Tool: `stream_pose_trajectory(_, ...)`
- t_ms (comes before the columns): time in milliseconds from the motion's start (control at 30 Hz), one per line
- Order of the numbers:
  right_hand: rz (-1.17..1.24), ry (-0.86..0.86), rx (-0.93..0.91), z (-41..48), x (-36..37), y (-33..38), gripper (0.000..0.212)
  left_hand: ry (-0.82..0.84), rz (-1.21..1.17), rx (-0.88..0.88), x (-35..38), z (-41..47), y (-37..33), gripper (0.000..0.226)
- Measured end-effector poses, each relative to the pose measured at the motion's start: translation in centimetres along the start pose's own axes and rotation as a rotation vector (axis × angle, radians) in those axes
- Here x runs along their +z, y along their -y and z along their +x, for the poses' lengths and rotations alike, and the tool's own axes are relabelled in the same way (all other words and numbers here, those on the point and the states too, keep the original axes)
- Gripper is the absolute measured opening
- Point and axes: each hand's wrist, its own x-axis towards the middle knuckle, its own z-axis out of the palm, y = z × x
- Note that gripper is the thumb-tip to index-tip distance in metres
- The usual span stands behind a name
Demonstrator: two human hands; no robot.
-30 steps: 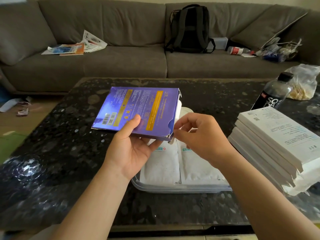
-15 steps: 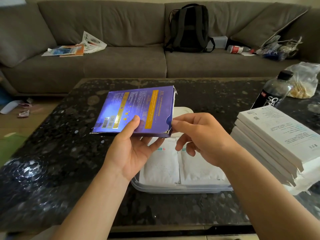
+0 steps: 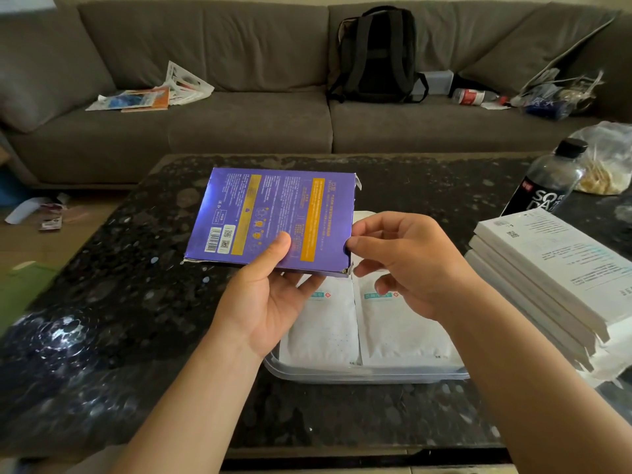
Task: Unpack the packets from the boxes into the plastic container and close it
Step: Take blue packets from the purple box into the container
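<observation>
Left hand [image 3: 270, 299] under purple box [image 3: 273, 217], thumb pressed on printed face, fingers curled beneath: firm grasp. Box held flat-ish above table [image 3: 136, 302], tilted slightly toward camera, barcode at near left corner, open end to the right with torn flap at far corner. Right hand [image 3: 407, 265] at that open end, thumb and forefinger tips meeting at the notch in the box edge; pinched on the edge or on something inside, could not tell. Remaining right fingers loosely bent below.

Container [image 3: 369, 374] clear plastic, on table directly below and just toward camera from the hands. Two white packets [image 3: 321, 330] side by side inside, lying flat, touching along their long edges, teal labels at far ends. White lid-like piece [image 3: 362, 215] partly visible behind box; nature unclear.

Stack of white boxes [image 3: 554, 268] on table to the right, just beside container, fanned unevenly. Dark bottle [image 3: 543, 186] upright beyond stack, black cap on. Clear bag [image 3: 608, 162] with pale contents near bottle.

Grey sofa [image 3: 239, 124] behind table. Black backpack [image 3: 376, 56] upright on seat against backrest. Papers [image 3: 150, 94] scattered on left cushion.
</observation>
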Motion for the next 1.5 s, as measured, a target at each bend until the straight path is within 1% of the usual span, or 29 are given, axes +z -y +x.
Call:
stream_pose_trajectory(100,-0.025,0.014,-0.001,0.1,-0.1,0.0,0.005,-0.001,-0.005,0.008,-0.1,0.0,0.0,0.052)
stream_pose_trajectory(200,-0.055,0.072,0.01,0.1,-0.2,0.0,0.008,0.008,0.005,0.009,-0.2,0.0,0.0,0.052)
stream_pose_trajectory(367,-0.069,0.115,-0.016,0.1,-0.6,0.2,0.007,0.017,-0.023,0.018,-0.2,0.0,0.0,0.054)
stream_pose_trajectory(567,-0.044,0.127,-0.014,-0.1,-0.7,0.5,0.011,0.029,-0.033,0.045,-0.3,0.1,0.1,0.045)
stream_pose_trajectory(667,0.002,0.121,0.022,-0.1,-0.3,0.7,0.016,0.047,-0.023,0.038,-0.5,0.1,0.3,0.054)
stream_pose_trajectory(767,-0.123,0.069,0.013,0.1,0.2,0.7,0.016,0.04,-0.018,0.038,-0.6,0.3,0.5,0.063)
stream_pose_trajectory(833,-0.149,0.071,0.006,0.1,0.4,0.7,0.017,0.035,-0.017,0.042,-0.6,0.4,0.4,0.065)
stream_pose_trajectory(1000,0.012,0.134,0.078,0.1,0.2,0.8,0.02,0.026,-0.023,0.024,-0.4,0.2,0.4,0.069)
stream_pose_trajectory(1067,0.054,0.114,0.09,0.2,0.4,0.6,0.022,0.025,-0.027,0.02,-0.3,0.1,0.5,0.068)
stream_pose_trajectory(1233,0.097,0.034,0.107,0.3,0.6,0.6,0.021,0.036,-0.038,0.035,-0.1,0.0,0.4,0.055)
stream_pose_trajectory(1400,0.184,0.003,0.136,0.2,1.2,0.7,0.031,0.024,-0.055,0.037,0.0,-0.1,0.2,0.054)
stream_pose_trajectory(1500,0.235,-0.014,0.143,0.1,1.7,0.7,0.034,0.028,-0.074,0.053,0.1,-0.1,-0.1,0.049)
